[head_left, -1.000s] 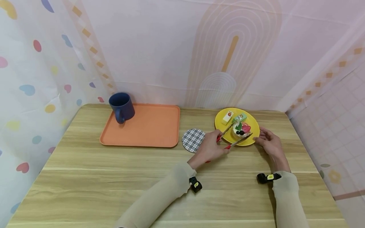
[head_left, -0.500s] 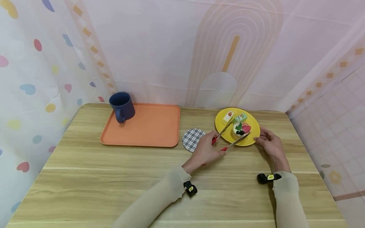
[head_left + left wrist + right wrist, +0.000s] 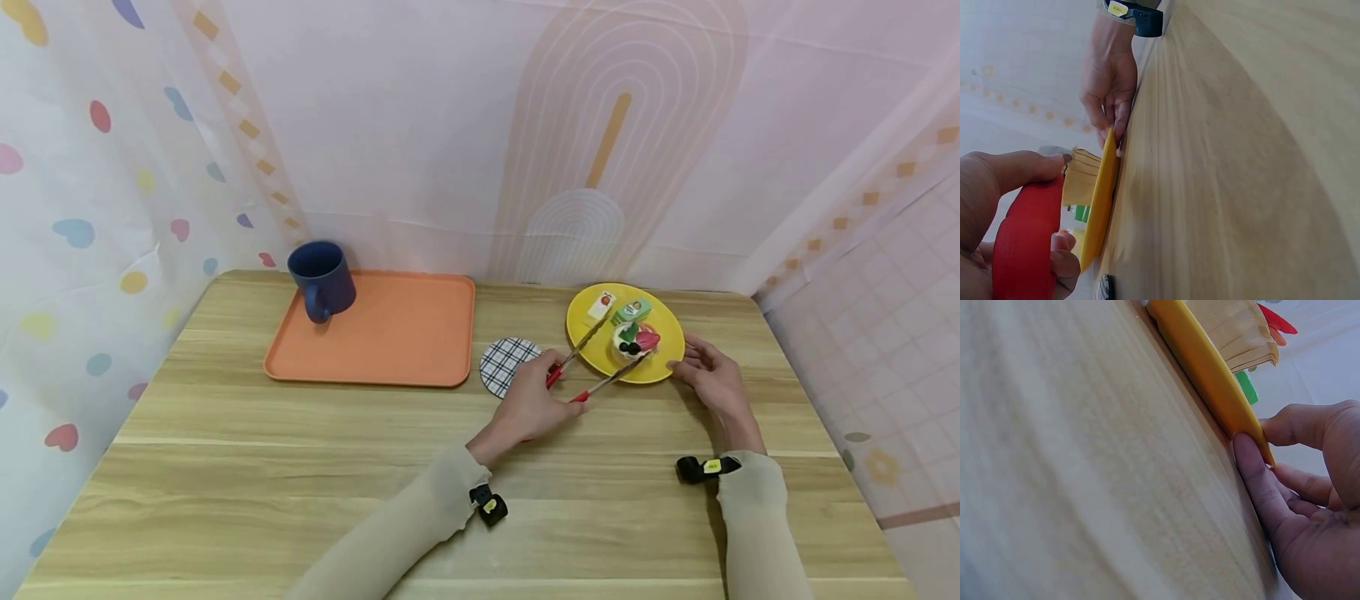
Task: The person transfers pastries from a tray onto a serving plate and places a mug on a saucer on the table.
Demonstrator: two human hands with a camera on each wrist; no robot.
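The fruit tart sits on the yellow plate, between the parted arms of the tongs; contact cannot be determined. Left of the plate, the left hand curls its fingers round the tongs. At the plate's right, the right hand pinches its rim.

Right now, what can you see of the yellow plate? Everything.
The yellow plate is roundish, smooth and plastic-looking, shallow with a raised rim. It sits at the right of the wooden table; the right hand pinches its near right edge. Whether that edge is slightly lifted, I can't tell. On it are a fruit-topped tart, a green box and a white box. Spread tongs reach over it; contact with it is unclear.
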